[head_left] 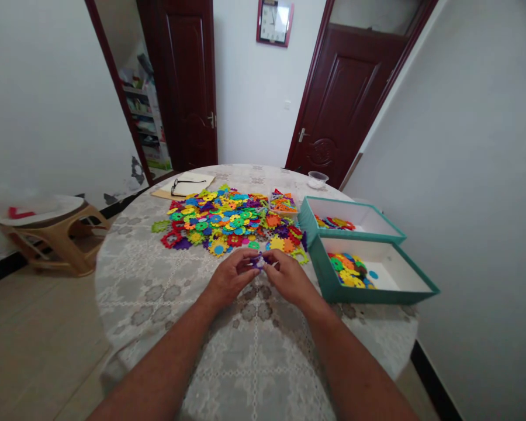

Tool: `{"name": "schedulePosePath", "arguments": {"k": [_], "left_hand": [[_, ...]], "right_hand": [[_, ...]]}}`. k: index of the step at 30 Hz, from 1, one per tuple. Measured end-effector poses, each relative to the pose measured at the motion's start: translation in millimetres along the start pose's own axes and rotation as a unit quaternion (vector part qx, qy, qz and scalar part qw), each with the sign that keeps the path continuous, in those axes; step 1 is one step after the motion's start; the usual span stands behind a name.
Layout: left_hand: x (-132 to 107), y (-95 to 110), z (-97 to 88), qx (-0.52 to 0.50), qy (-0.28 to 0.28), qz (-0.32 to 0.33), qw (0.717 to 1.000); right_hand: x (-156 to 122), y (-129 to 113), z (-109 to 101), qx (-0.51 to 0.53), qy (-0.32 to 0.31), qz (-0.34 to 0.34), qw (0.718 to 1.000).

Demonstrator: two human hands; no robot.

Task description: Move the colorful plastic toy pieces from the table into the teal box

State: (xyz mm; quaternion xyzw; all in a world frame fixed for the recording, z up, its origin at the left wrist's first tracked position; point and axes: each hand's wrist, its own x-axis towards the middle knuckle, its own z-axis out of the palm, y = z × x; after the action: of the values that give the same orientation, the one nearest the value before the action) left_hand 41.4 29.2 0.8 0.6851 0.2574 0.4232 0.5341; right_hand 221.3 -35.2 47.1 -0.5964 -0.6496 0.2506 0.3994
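Observation:
My left hand [231, 275] and my right hand [288, 275] meet over the round table [158, 292], fingers pinched together on a small purple plastic piece [259, 261]. Most of that piece is hidden by my fingertips. Just beyond my hands lies a wide heap of colourful interlocking plastic discs [228, 219].
Two teal boxes [333, 280] with white insides stand at my right, each holding some discs. A small clear tub [283, 203] of discs, glasses on a notebook [186, 184] and a clear cup [318, 178] sit farther back. A wooden stool [55, 231] stands left of the table.

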Motion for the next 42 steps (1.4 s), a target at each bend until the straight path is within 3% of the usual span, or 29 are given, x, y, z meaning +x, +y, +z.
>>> {"name": "schedulePosePath", "arguments": {"k": [5, 10, 12, 15, 19, 21, 24, 28, 32, 35, 39, 42], "left_hand": [[-1, 0, -0.2, 0.095, 0.002, 0.01, 0.995], [-2, 0, -1.1, 0.191, 0.023, 0.033, 0.981], [-2, -1, -1.7, 0.211, 0.022, 0.043, 0.976], [-2, -3, -2.5, 0.228, 0.018, 0.049, 0.972], [-2, -5, -2.2, 0.247, 0.018, 0.048, 0.968], [-2, -5, -1.7, 0.256, 0.017, 0.056, 0.965], [-2, -7, -1.9, 0.263, 0.027, 0.057, 0.963], [1, -4, -6.8, 0.277, 0.061, 0.045, 0.958], [7, 8, -14.1, 0.299, 0.086, 0.054, 0.949], [14, 21, -17.3, 0.329, 0.075, 0.056, 0.94], [33, 36, -13.8, 0.399, 0.032, 0.106, 0.91], [58, 44, 0.3, 0.438, -0.028, 0.144, 0.887]], "right_hand": [[7, 2, -18, 0.14, 0.003, 0.054, 0.989], [22, 10, -51, 0.195, 0.262, 0.045, 0.944], [26, 14, -58, 0.189, 0.3, 0.033, 0.934], [24, 15, -58, 0.168, 0.251, 0.057, 0.952], [12, 11, -37, 0.107, 0.118, 0.053, 0.986], [6, 9, -22, -0.002, 0.01, 0.017, 1.0], [2, 10, -1, -0.201, -0.086, 0.003, 0.976], [7, 17, 21, -0.282, -0.061, 0.035, 0.957], [16, 30, 28, -0.206, 0.015, 0.056, 0.977], [18, 36, 28, -0.147, 0.056, 0.069, 0.985], [17, 35, 33, -0.19, 0.023, 0.058, 0.98], [16, 32, 39, -0.234, -0.027, 0.025, 0.972]]}}
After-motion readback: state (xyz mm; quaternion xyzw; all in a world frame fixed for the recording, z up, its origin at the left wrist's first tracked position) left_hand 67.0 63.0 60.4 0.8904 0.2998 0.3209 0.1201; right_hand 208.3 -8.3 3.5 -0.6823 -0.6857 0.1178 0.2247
